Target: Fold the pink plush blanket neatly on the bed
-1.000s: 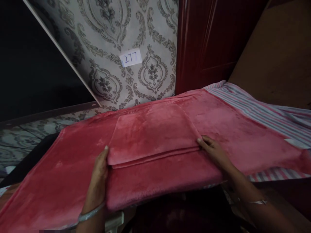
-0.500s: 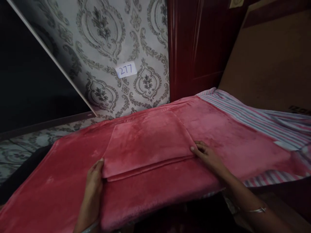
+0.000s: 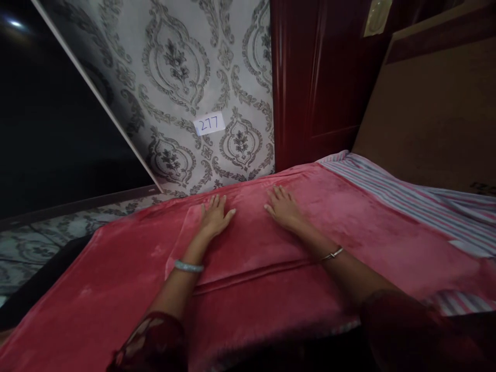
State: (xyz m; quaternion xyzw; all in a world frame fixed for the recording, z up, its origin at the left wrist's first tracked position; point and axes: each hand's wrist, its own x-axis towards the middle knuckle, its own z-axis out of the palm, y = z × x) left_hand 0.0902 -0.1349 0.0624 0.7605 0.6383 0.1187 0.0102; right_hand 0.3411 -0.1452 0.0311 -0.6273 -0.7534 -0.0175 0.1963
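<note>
A folded pink-red plush cloth (image 3: 244, 243) lies flat in front of me, its layered near edge facing me. My left hand (image 3: 215, 217) rests palm down on its far left part, fingers spread. On the far right part lies my right hand (image 3: 284, 207), also flat with fingers stretched out. Neither hand grips anything. Under the folded cloth spreads a larger plush cover (image 3: 127, 263) of the same colour. A bluish bangle (image 3: 188, 266) circles my left wrist and a thin metal one (image 3: 332, 253) my right.
A striped cloth (image 3: 406, 191) shows on the right, with a cardboard box (image 3: 437, 103) behind it. Patterned wallpaper (image 3: 176, 62) bears a paper marked 277 (image 3: 210, 123). A dark red door panel (image 3: 310, 77) stands beside it. At left is a dark screen-like panel (image 3: 58, 124).
Both hands have let go of the folded cloth's near corners and moved forward onto its far part, now lying flat. The view has shifted slightly, showing more of the forearms.
</note>
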